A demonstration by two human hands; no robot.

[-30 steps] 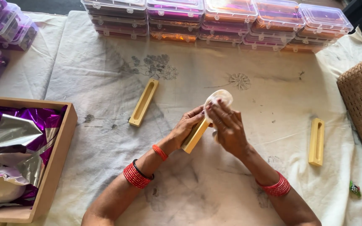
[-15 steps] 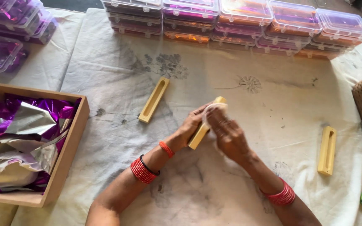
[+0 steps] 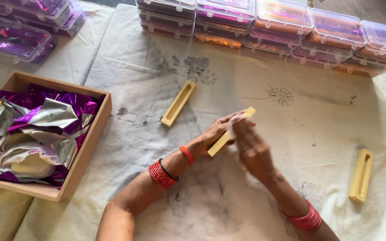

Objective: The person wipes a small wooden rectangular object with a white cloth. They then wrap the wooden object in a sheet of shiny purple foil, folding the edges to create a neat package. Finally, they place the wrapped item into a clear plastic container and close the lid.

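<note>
Centrally, over the stained white cloth, both hands meet on one yellow wooden mould. Left hand: fingers curled under and around the mould, holding it tilted, upper end pointing up and to the right. Right hand: fingers pressed together flat on the mould's upper face, over something pale and thin; what it is cannot be made out. Red bangles on both wrists.

Two more slotted yellow moulds lie flat on the cloth: one just up-left of the hands, one well apart to the right. Wooden tray at left holds crumpled purple and silver foil. Stacked clear plastic boxes with purple and orange contents line the far edge.
</note>
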